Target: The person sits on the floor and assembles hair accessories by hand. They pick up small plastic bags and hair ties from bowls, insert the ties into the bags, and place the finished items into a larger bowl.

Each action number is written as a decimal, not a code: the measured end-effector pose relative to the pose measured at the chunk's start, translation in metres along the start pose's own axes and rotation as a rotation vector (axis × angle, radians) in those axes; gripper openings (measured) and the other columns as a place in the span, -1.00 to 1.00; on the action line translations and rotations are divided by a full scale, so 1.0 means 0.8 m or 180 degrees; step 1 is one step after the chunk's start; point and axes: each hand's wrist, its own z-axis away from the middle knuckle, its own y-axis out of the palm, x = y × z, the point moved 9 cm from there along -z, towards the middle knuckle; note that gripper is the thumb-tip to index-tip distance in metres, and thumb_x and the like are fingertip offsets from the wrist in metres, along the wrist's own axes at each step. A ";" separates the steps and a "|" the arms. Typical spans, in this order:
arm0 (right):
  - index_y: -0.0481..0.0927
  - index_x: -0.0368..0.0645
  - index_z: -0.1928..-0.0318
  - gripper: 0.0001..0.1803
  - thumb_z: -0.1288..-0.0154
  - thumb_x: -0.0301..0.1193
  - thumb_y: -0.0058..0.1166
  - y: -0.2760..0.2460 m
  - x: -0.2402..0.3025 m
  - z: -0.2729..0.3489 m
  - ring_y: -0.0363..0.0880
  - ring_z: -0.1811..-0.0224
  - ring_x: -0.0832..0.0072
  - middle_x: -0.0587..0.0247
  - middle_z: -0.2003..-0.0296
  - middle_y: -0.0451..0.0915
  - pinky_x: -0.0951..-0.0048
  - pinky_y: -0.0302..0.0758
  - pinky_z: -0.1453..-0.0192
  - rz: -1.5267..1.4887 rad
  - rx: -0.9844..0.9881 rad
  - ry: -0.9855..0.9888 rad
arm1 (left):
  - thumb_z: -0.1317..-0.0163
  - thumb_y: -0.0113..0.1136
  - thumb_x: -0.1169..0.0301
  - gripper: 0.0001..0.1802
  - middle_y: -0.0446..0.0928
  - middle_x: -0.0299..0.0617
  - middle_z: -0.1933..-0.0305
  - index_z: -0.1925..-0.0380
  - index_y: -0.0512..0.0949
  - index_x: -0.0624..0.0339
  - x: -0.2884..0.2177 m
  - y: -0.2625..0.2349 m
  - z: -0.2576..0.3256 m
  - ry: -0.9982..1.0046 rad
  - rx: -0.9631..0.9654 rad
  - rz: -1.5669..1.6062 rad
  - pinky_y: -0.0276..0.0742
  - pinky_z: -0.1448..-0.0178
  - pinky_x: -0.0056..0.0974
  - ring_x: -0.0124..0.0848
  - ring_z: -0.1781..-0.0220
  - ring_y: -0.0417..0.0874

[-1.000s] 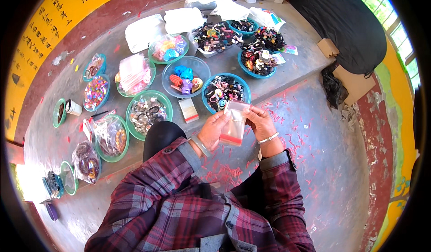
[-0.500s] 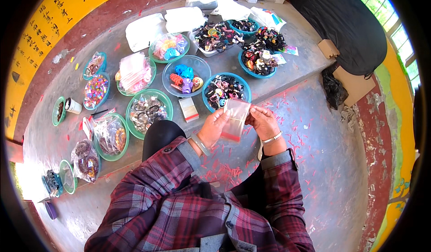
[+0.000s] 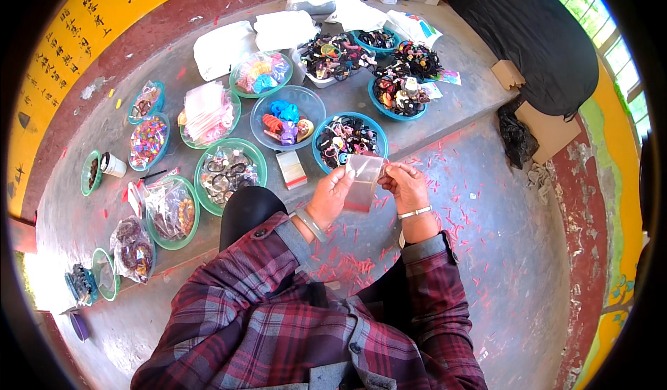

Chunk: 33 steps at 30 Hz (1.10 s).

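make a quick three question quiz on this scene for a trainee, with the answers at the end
1. True or false: the left hand grips a clear plastic packet.

2. Pick one: the bowl just beyond the packet, filled with mostly dark small items, is
a) yellow
b) blue
c) white

3. Fill the gap: the strip along the packet's lower end, toward the wearer's body, is coloured ____.

Key: 1. True; 2. b; 3. red

hands [image 3: 329, 197] hold clear bag [image 3: 360, 190] | blue basin [image 3: 383, 147] just beyond (dark bands [image 3: 352, 134] inside) | red scraps [image 3: 347, 267] on floor [image 3: 517, 272]
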 end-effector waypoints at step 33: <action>0.54 -0.24 0.31 -0.84 -0.19 -0.39 0.03 0.003 -0.013 -0.001 0.48 0.50 0.59 0.33 0.48 0.53 0.61 0.45 0.41 -0.0465 -0.0171 -0.0114 | -0.26 -0.07 0.32 -0.76 0.33 -0.25 0.63 0.33 0.45 0.31 -0.030 0.000 0.011 0.0566 -0.0394 -0.1734 0.28 0.46 -0.38 -0.57 0.56 0.29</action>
